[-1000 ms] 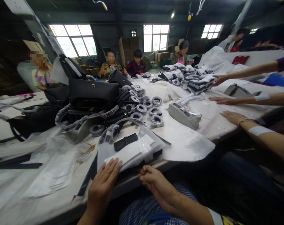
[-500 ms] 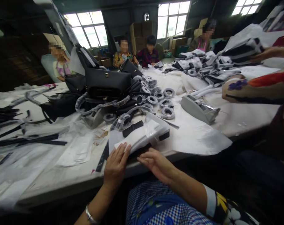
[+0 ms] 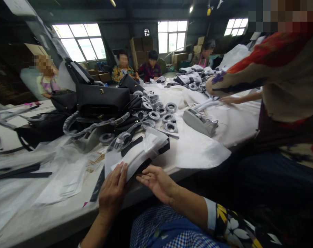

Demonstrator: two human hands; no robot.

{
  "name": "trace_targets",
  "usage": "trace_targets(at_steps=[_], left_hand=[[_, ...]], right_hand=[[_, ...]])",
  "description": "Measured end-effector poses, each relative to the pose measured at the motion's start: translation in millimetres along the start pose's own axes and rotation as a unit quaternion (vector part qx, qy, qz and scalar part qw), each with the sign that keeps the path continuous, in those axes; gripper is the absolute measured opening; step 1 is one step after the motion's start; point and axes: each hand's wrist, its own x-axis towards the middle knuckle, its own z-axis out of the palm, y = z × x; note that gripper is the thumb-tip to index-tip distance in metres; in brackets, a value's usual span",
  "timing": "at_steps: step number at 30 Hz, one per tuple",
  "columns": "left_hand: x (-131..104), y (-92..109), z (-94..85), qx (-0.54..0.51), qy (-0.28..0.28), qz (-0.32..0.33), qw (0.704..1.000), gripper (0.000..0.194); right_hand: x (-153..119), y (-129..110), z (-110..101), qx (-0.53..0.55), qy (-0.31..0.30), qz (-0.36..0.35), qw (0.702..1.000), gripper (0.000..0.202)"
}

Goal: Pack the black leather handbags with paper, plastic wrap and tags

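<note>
A black bundle wrapped in white sheet and clear plastic (image 3: pixel 138 151) lies at the table's near edge. My left hand (image 3: pixel 113 187) rests on the bundle's near left end, fingers laid flat over the white wrapping. Palm partly up, my right hand (image 3: pixel 156 182) is at the bundle's near side, its fingers extended and slightly bent close to the black edge, holding nothing visible. Behind the bundle are plastic-wrapped rolled straps (image 3: pixel 169 118) and a black handbag (image 3: pixel 102 100).
A grey tape dispenser (image 3: pixel 200 121) stands right of the rolls. Black strips (image 3: pixel 29 171) and white sheets (image 3: pixel 66 179) lie on the left. A person in a patterned top (image 3: pixel 283 75) leans over the table from the right. Others sit behind.
The view has swung right, so the table items appear further left. The person on the right has leaned further in, reaching over the table. My hands stay at the bundle, whose far end looks slightly raised.
</note>
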Motion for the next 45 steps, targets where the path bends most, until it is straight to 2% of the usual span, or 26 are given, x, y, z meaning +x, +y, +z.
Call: trace_targets(at_steps=[2,3,4,5,6,8,9,10,11,12,13,17,22,23,25,28,30,31,33,35,36,38,39,41,43,45], left_hand=[[1,-3,1.7,0.002,0.003,-0.002,1.0,0.068],[1,-4,2.1,0.003,0.003,-0.004,1.0,0.069],[1,-5,2.4,0.001,0.0,-0.003,1.0,0.07],[2,-5,2.5,-0.002,-0.003,0.0,1.0,0.071],[2,-5,2.4,-0.004,-0.005,0.003,1.0,0.071],[5,-5,1.9,-0.008,-0.002,0.009,1.0,0.07],[7,-5,1.6,-0.01,0.001,0.008,1.0,0.069],[9,-5,1.2,-0.013,0.007,0.005,1.0,0.069],[11,-5,0.8,-0.017,0.013,0.0,1.0,0.068],[13,-6,0.5,-0.023,0.018,-0.008,1.0,0.068],[14,-7,0.3,-0.028,0.021,-0.016,0.999,0.069],[18,-10,-0.6,-0.034,0.031,-0.044,0.998,0.07],[22,-9,-3.1,-0.029,0.044,-0.052,0.997,0.069],[22,-9,-3.3,-0.03,0.045,-0.055,0.997,0.068],[22,-8,-2.6,-0.031,0.046,-0.065,0.996,0.068],[21,-8,-0.1,-0.032,0.042,-0.08,0.995,0.07],[21,-8,1.3,-0.035,0.041,-0.084,0.995,0.07],[21,-8,1.7,-0.038,0.04,-0.084,0.995,0.071],[21,-7,1.8,-0.044,0.041,-0.08,0.995,0.071],[22,-7,1.2,-0.045,0.043,-0.074,0.995,0.072],[23,-6,0.8,-0.043,0.045,-0.073,0.995,0.072],[23,-6,0.0,-0.042,0.047,-0.076,0.995,0.072],[23,-6,-0.2,-0.042,0.048,-0.078,0.995,0.072],[22,-6,-0.4,-0.045,0.048,-0.084,0.994,0.071],[20,-7,-0.5,-0.046,0.051,-0.088,0.994,0.071],[20,-8,-1.2,-0.046,0.054,-0.093,0.993,0.071]], right_hand=[[-6,-11,-12,-0.103,-0.05,-0.021,0.993,0.023],[-10,-21,-22,-0.191,-0.066,-0.043,0.978,0.03],[-15,-33,-34,-0.299,-0.069,-0.082,0.948,0.034],[-20,-46,-48,-0.415,-0.055,-0.135,0.898,0.035],[-24,-61,-64,-0.526,-0.027,-0.204,0.825,0.033],[-27,-91,-95,-0.689,0.038,-0.325,0.647,0.027],[-26,-104,-108,-0.745,0.06,-0.349,0.565,0.027],[-23,-115,-120,-0.789,0.073,-0.353,0.497,0.029],[-19,-124,-129,-0.821,0.078,-0.344,0.448,0.031],[-14,-131,-135,-0.844,0.078,-0.33,0.417,0.032],[-8,-136,-139,-0.857,0.078,-0.318,0.399,0.03],[10,-146,-135,-0.863,0.085,-0.305,0.394,0.005],[3,-138,-107,-0.845,0.091,-0.331,0.41,0.01],[-4,-130,-101,-0.831,0.084,-0.345,0.429,0.011],[-19,-109,-91,-0.794,0.046,-0.357,0.489,0.013],[-43,-78,-80,-0.752,-0.088,-0.289,0.586,0.012],[-52,-67,-78,-0.734,-0.138,-0.25,0.616,0.014],[-52,-65,-78,-0.73,-0.122,-0.257,0.621,0.018],[-45,-64,-82,-0.74,-0.023,-0.302,0.601,0.029],[-29,-63,-87,-0.774,0.085,-0.31,0.546,0.042],[-20,-60,-89,-0.797,0.115,-0.288,0.518,0.052],[-5,-49,-88,-0.837,0.122,-0.231,0.481,0.075],[1,-43,-86,-0.85,0.099,-0.212,0.471,0.083],[10,-31,-77,-0.86,0.008,-0.218,0.461,0.09],[16,-24,-65,-0.842,-0.125,-0.253,0.459,0.088],[21,-21,-55,-0.803,-0.23,-0.278,0.475,0.076]])
